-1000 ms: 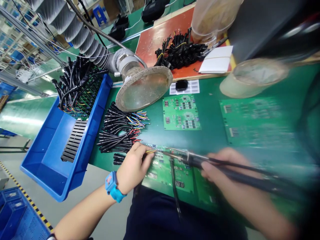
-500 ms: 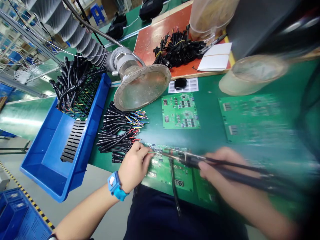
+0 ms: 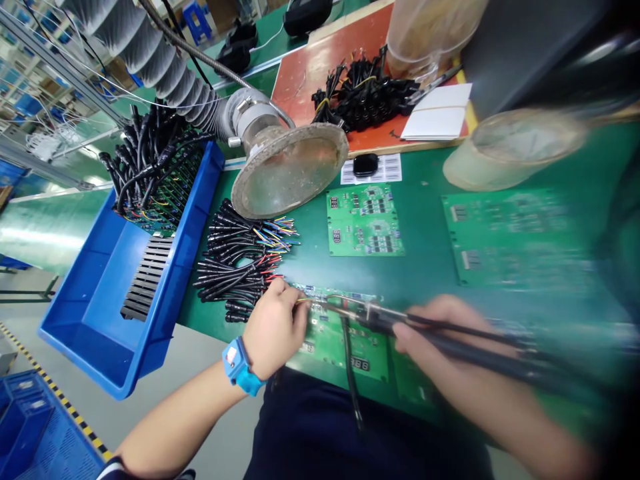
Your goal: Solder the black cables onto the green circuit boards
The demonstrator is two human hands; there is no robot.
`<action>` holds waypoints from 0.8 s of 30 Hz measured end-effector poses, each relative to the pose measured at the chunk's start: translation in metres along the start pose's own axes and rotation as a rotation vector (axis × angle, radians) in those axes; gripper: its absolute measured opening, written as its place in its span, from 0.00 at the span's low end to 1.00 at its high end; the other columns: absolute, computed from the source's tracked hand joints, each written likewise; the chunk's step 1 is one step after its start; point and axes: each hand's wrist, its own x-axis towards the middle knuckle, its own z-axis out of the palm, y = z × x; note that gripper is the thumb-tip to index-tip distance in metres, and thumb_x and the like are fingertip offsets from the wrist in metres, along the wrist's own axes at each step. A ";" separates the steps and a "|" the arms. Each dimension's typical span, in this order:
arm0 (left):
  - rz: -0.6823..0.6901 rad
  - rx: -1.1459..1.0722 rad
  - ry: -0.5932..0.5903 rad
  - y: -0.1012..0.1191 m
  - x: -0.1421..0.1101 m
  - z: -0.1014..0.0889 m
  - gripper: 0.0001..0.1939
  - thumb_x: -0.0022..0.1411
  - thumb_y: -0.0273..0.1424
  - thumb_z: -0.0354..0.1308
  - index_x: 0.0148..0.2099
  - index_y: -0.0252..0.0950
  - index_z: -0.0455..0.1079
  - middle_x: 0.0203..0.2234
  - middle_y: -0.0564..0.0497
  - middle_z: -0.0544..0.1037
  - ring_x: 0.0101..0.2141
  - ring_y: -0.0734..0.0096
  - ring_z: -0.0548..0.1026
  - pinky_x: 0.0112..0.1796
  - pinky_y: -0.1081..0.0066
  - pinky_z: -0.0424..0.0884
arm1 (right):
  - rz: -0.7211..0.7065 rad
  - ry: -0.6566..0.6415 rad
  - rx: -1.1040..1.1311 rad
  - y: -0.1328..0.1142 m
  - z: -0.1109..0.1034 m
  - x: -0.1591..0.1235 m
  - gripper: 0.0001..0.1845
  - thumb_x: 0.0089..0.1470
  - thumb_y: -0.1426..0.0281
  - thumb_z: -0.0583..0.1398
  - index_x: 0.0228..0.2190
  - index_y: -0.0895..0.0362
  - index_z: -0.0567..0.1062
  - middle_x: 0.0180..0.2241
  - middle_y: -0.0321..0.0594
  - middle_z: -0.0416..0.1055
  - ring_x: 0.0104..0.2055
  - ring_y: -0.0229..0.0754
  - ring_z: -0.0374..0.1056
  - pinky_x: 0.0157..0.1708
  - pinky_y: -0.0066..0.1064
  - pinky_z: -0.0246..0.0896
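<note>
My left hand [image 3: 274, 328], a blue watch at its wrist, pinches a thin wire [image 3: 303, 300] at the upper left edge of a green circuit board [image 3: 327, 343]. My right hand [image 3: 440, 337] is blurred but wrapped round the handle of a soldering iron [image 3: 383, 321], which has a slim feed tube along its top. The iron's tip points left, close to the pinched wire; whether they touch I cannot tell. A black cable [image 3: 351, 377] with a red lead lies across the board and hangs over its near edge.
Black cables [image 3: 235, 257] with stripped coloured ends lie beyond my left hand. Over them hangs a fume extractor hood [image 3: 290, 173]. A blue bin [image 3: 85, 333] stands at left. More boards [image 3: 365, 223] lie farther back, near a round tub [image 3: 505, 157] and an orange board [image 3: 295, 87].
My left hand has shifted very slightly while still pinching at the board's edge. The soldering iron stays almost in place, and the whole view has moved a little.
</note>
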 end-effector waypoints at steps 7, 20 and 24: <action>-0.014 0.023 -0.035 0.003 0.003 -0.002 0.07 0.60 0.26 0.48 0.34 0.33 0.67 0.30 0.48 0.65 0.33 0.68 0.68 0.38 0.67 0.68 | -0.037 0.024 -0.051 0.003 -0.001 -0.001 0.12 0.47 0.62 0.56 0.19 0.53 0.59 0.17 0.30 0.63 0.16 0.34 0.59 0.15 0.26 0.53; 0.029 -0.005 -0.050 0.002 0.000 -0.003 0.06 0.60 0.25 0.48 0.35 0.33 0.67 0.31 0.48 0.65 0.33 0.68 0.68 0.37 0.67 0.68 | 0.059 0.158 -0.026 0.007 -0.003 -0.001 0.12 0.46 0.60 0.57 0.20 0.52 0.60 0.16 0.31 0.65 0.17 0.36 0.62 0.16 0.26 0.55; 0.035 -0.077 0.043 0.001 -0.005 0.002 0.05 0.60 0.23 0.49 0.37 0.33 0.66 0.31 0.48 0.65 0.34 0.69 0.67 0.38 0.68 0.68 | -0.004 0.125 -0.035 0.007 -0.003 -0.003 0.11 0.46 0.61 0.57 0.20 0.52 0.61 0.17 0.31 0.65 0.19 0.36 0.63 0.17 0.26 0.56</action>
